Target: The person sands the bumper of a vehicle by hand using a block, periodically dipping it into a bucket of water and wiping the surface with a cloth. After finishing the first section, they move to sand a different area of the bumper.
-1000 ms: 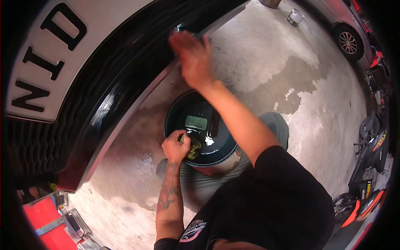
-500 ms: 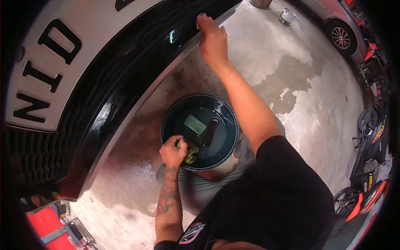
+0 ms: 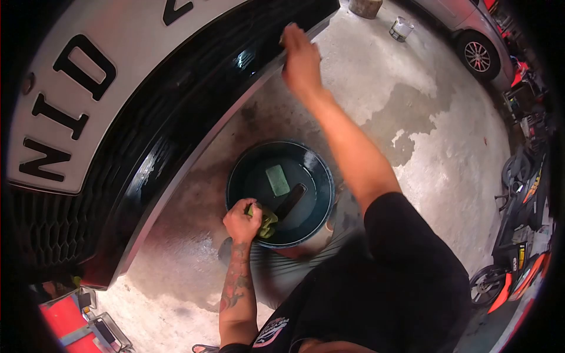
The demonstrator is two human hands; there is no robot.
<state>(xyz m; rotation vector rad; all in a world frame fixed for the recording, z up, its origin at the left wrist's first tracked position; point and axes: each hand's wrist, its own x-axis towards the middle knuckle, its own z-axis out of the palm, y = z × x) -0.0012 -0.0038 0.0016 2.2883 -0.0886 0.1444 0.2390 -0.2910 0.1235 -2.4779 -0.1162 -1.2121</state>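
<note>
My left hand [image 3: 241, 221] is closed around a wet yellow-green cloth [image 3: 268, 226] at the near left rim of a dark round tub [image 3: 231, 170] of water. In the tub are a pale green rectangular block [image 3: 278, 180] and a long dark block [image 3: 291, 202], its near end close to the cloth. Up at the lower edge of a glossy black car bumper [image 3: 194, 100], my right hand [image 3: 303, 66] presses with its fingers together. Whatever lies beneath those fingertips is too hidden to name.
A white licence plate [image 3: 118, 35] and honeycomb grille [image 3: 59, 229] are on the left. A metal can [image 3: 401, 29] stands on the wet-patched concrete floor [image 3: 453, 147], near a parked car's wheel [image 3: 478, 55]. Motorcycle parts [image 3: 518, 235] line the right; a red case [image 3: 66, 320] is at lower left.
Both blocks have shifted and turned in the water, the dark one swinging toward the cloth. My right hand has moved slightly along the bumper edge; my left keeps its hold on the cloth.
</note>
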